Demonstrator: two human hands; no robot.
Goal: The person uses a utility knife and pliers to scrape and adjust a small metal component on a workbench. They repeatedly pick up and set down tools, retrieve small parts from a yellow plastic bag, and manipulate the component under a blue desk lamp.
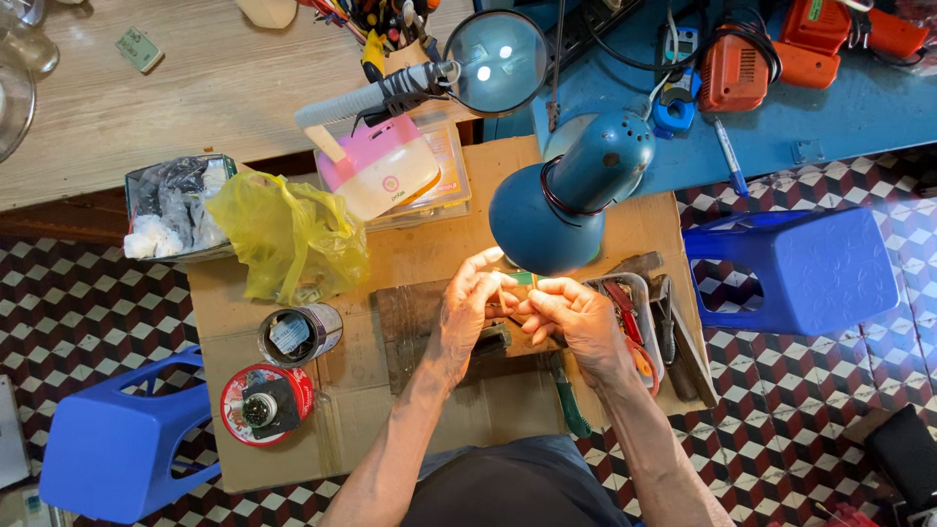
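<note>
— Green, that is the one colour I can make out on the small part [524, 279]: a little flat piece, mostly hidden by fingertips, too small to tell more.

— Where does it sit?

— Pinched between both hands, just under the shade of the blue desk lamp [571, 200] and above the dark wooden block [415, 317] on the tabletop [420, 259].

— How are the hands set?

— The left hand [470, 298] is closed narrow, thumb and fingers nipping the part's left edge. The right hand [576, 310] is curled tight on its right side. The 2 hands touch at the fingertips.

— And around them?

— Just right of the right hand lies a tray of tools [634, 327] with red-handled pliers. A green-handled tool [569, 405] lies near the right forearm. To the left stand an open tin can [300, 334] and, nearer the person, a red round tin [265, 403]. A yellow plastic bag [288, 234] slumps behind the can. Further back, a magnifying glass [496, 60] on a grey arm hangs over a pink and white case [381, 166]. 2 blue plastic stools [805, 268] flank the tabletop on the checkered floor [78, 303].
</note>
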